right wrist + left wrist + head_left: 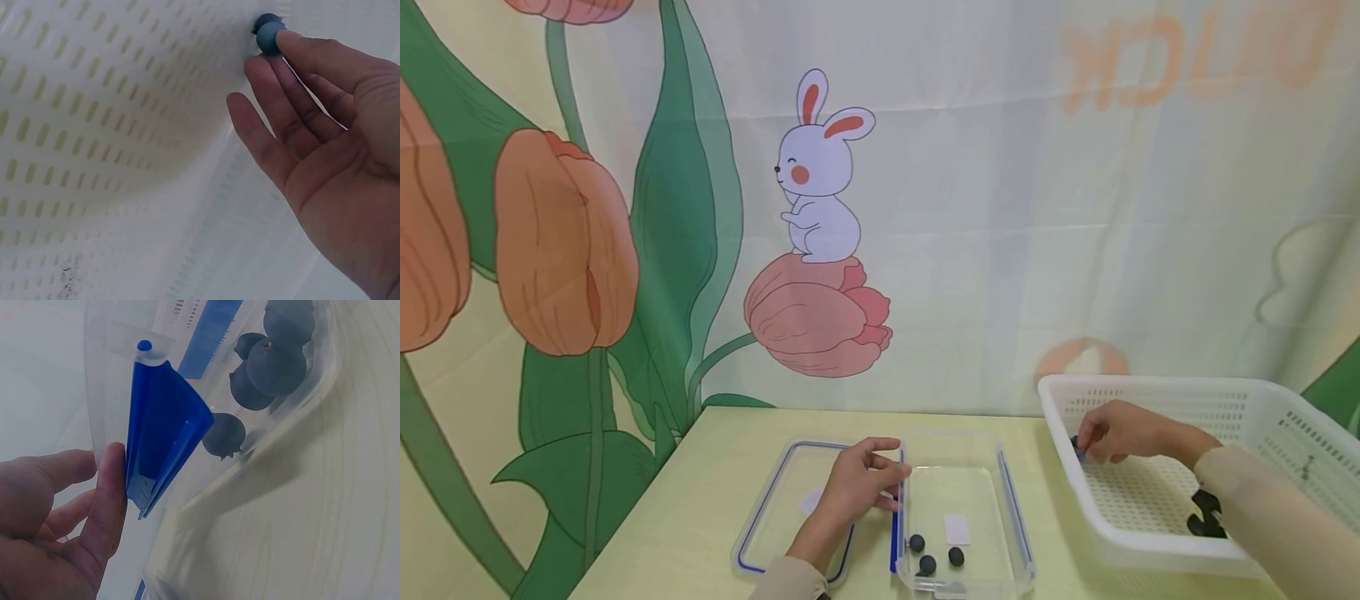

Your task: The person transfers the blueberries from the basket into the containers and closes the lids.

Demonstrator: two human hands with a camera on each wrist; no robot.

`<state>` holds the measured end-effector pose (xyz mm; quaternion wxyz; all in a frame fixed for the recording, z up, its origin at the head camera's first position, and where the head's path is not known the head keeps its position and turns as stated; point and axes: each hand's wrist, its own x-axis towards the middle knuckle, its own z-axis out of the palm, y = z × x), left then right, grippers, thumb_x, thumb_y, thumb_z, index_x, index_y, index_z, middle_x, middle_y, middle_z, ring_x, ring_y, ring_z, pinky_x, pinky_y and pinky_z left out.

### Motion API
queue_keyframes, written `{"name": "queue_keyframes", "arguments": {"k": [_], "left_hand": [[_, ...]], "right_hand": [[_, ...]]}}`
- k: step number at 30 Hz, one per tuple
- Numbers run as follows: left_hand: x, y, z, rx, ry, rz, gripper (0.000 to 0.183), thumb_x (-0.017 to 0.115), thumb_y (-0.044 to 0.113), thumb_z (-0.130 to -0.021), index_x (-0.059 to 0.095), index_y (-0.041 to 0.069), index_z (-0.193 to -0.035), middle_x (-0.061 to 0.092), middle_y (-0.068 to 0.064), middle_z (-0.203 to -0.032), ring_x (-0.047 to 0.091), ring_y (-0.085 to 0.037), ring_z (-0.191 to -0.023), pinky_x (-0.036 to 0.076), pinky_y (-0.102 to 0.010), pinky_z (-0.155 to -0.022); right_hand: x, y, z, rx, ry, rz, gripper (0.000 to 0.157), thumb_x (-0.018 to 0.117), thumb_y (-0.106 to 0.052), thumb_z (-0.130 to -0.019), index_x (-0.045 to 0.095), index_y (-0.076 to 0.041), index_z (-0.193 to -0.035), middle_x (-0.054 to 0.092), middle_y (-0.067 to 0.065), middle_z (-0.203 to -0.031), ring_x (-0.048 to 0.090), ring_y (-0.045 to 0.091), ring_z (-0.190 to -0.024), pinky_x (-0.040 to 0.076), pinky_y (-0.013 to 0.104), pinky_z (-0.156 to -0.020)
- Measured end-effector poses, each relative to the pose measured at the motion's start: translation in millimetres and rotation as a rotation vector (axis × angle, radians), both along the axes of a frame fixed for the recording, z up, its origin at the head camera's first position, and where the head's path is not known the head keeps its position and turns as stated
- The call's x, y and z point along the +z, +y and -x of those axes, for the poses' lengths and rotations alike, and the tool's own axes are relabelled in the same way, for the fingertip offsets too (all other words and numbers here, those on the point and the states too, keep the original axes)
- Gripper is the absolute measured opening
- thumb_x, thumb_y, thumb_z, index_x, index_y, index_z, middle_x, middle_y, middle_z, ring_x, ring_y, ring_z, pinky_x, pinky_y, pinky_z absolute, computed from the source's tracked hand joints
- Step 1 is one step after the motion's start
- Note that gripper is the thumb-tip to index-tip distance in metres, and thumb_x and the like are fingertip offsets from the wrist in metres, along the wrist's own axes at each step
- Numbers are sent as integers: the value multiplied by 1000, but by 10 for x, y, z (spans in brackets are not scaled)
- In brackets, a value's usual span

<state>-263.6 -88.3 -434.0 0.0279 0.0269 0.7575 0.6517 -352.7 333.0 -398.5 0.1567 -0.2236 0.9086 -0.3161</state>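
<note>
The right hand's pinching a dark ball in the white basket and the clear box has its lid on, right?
No, the lid is off, lying on the table beside the clear box, as the head view shows. The right hand does pinch a dark ball in the white basket.

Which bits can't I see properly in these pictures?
Head view: the lid, partly hidden by the left hand.
Left wrist view: the top ball, cut off by the upper edge.
Right wrist view: the far ball, partly behind the near ball.
Right wrist view: marks on the basket, too blurred to read.
</note>
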Motion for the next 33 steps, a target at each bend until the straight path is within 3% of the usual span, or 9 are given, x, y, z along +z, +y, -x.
{"name": "queue_keyframes", "arguments": {"k": [8,20,28,33], "left_hand": [[-5,2,6,3,1,-3,50,81,6,-95,63,-1,-141,67,-12,-99,68,-19,-76,67,-33,-61],[-9,6,8,11,-13,17,50,81,7,-95,63,1,-141,68,-11,-99,68,-19,-76,66,-33,-61],[-2,-2,3,6,-5,14,52,81,7,-95,62,-1,-142,68,-11,-99,68,-18,-76,67,-33,-61],[-5,1,3,-2,-1,6,52,81,7,-95,62,-1,-142,67,-11,-99,68,-18,-75,67,-33,-61]], "right_hand": [[207,-12,-83,51,70,87,18,72,-5,-99,74,6,-113,73,8,-99,61,19,-81,57,31,-68],[479,23,-307,-67,213,118,20,74,-14,-102,74,-1,-117,75,6,-110,70,16,-95,63,30,-80],[787,-175,-472,-26,304,108,20,76,-16,-101,75,-8,-118,75,-1,-109,71,13,-98,60,28,-83],[920,-380,-643,21,318,167,17,76,-14,-100,75,-9,-117,73,0,-109,72,13,-96,61,28,-80]]}}
